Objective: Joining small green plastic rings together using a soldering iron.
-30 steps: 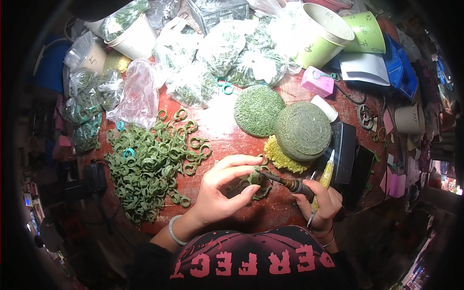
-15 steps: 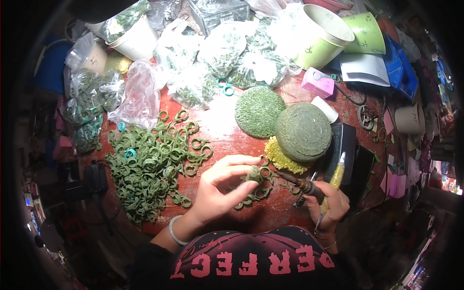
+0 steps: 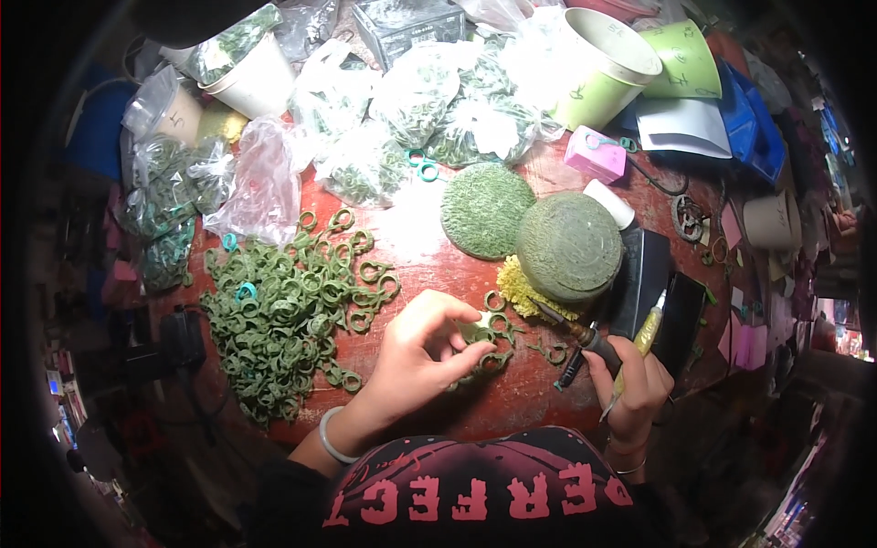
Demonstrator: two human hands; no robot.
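My left hand (image 3: 418, 352) is low over the red table, fingers curled and thumb bent toward the index finger. Its fingertips are at a small cluster of green rings (image 3: 498, 359); something pale shows by them, and what they pinch is partly hidden. In my right hand (image 3: 635, 388) is a soldering iron (image 3: 598, 346), its tip pointing up-left at a yellow spongy mass (image 3: 519, 290). The same hand also holds a slim tool with a yellow handle (image 3: 649, 331), pointing up. A large pile of green rings with small stems (image 3: 283, 329) lies left of my left hand.
Beyond my hands are a round green textured disc (image 3: 489, 212) and an upturned green bowl-like form (image 3: 571, 247). Bags of green pieces (image 3: 420, 91), buckets (image 3: 607, 64) and a pink block (image 3: 594, 155) stand at the back. Dark boxes (image 3: 671, 315) lie right of the iron.
My right hand has shifted right and the iron's tip has moved away from my left hand to the yellow mass. My left fingers have curled in; the green ring earlier between them no longer shows clearly.
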